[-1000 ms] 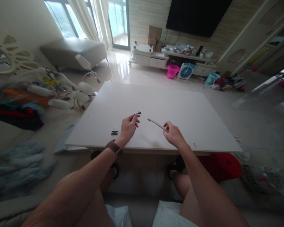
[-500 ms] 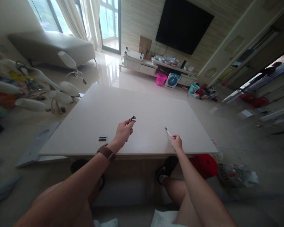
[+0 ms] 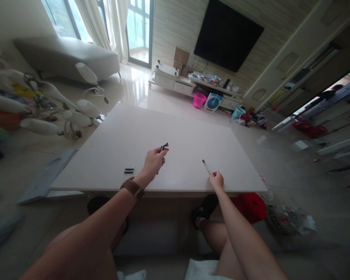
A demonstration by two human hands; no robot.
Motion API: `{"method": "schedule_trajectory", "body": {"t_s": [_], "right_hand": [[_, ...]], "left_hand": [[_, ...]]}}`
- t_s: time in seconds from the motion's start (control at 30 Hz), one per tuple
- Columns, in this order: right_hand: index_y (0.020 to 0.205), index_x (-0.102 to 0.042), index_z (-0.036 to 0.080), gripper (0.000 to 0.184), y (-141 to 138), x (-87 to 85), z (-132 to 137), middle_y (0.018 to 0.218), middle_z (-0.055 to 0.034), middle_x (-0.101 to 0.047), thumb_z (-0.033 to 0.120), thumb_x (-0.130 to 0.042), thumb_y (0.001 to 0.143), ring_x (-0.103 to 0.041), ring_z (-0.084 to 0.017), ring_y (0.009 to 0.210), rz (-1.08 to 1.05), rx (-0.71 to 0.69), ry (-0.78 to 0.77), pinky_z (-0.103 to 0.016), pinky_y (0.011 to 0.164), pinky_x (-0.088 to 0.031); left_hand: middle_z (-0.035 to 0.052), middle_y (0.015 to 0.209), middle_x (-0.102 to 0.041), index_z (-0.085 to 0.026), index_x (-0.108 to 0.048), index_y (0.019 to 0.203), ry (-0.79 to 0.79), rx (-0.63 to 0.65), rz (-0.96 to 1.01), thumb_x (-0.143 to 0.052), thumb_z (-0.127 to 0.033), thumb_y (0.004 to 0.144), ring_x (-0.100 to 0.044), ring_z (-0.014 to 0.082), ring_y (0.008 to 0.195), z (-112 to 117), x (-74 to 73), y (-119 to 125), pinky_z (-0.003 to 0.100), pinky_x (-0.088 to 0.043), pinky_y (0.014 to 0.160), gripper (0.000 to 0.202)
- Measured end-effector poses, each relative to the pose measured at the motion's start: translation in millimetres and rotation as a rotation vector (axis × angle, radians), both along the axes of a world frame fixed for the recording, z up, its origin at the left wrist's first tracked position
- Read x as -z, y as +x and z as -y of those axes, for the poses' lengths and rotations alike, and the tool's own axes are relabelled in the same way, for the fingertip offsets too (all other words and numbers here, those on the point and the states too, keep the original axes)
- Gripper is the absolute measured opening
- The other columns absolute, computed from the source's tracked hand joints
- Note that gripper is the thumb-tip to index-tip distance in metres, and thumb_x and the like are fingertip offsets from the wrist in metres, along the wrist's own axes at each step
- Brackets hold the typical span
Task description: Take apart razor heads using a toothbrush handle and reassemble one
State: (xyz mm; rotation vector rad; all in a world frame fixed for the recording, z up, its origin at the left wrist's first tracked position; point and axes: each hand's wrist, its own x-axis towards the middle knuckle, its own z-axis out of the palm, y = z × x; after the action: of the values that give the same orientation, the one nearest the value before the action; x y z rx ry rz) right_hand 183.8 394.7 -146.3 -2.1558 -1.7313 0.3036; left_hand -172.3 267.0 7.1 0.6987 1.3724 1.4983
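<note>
My left hand, with a brown watch strap at the wrist, is closed around a small black and silver object. Its head pokes out past the thumb, and a dark end shows under the palm; the exact kind is unclear. Closed in a pinch, my right hand holds a slim pale stick with a dark tip by its near end. That stick slants up and left over the white table. Left of my left hand lies a small clear piece with two black strips.
A lamp with several white shades stands close to the table's left side. Under the right front edge is a red stool or bucket, beside a printed plastic bag. Beyond the table are a pink basket and a TV cabinet.
The stick in my right hand has turned a little, and that hand sits slightly lower and closer to the table's front edge. My left hand keeps its grip, and the view has shifted slightly.
</note>
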Motion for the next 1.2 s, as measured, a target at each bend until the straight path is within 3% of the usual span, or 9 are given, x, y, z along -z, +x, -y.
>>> {"method": "schedule_trajectory", "body": {"t_s": [0.5, 1.2], "right_hand": [[0.087, -0.067, 0.016, 0.014, 5, 11.3, -5, 0.091, -0.0092, -0.069, 0.023, -0.062, 0.076, -0.062, -0.021, 0.08, 0.0, -0.001, 0.015, -0.027, 0.071, -0.044], [0.083, -0.068, 0.017, 0.013, 13, 8.1, -6, 0.084, -0.0098, -0.069, 0.021, -0.063, 0.072, -0.063, -0.021, 0.075, -0.031, 0.085, 0.014, -0.028, 0.067, -0.045]], "left_hand": [[-0.0036, 0.05, -0.046, -0.013, -0.068, 0.093, -0.032, 0.007, -0.018, -0.063, -0.034, 0.077, -0.039, 0.0075, 0.041, 0, -4.4, 2, 0.019, -0.024, 0.041, 0.027], [-0.0028, 0.05, -0.047, -0.012, -0.07, 0.096, -0.033, 0.004, -0.039, -0.065, -0.036, 0.075, -0.04, 0.0079, 0.043, -2, 0.3, 1, 0.019, -0.025, 0.04, 0.032]]}}
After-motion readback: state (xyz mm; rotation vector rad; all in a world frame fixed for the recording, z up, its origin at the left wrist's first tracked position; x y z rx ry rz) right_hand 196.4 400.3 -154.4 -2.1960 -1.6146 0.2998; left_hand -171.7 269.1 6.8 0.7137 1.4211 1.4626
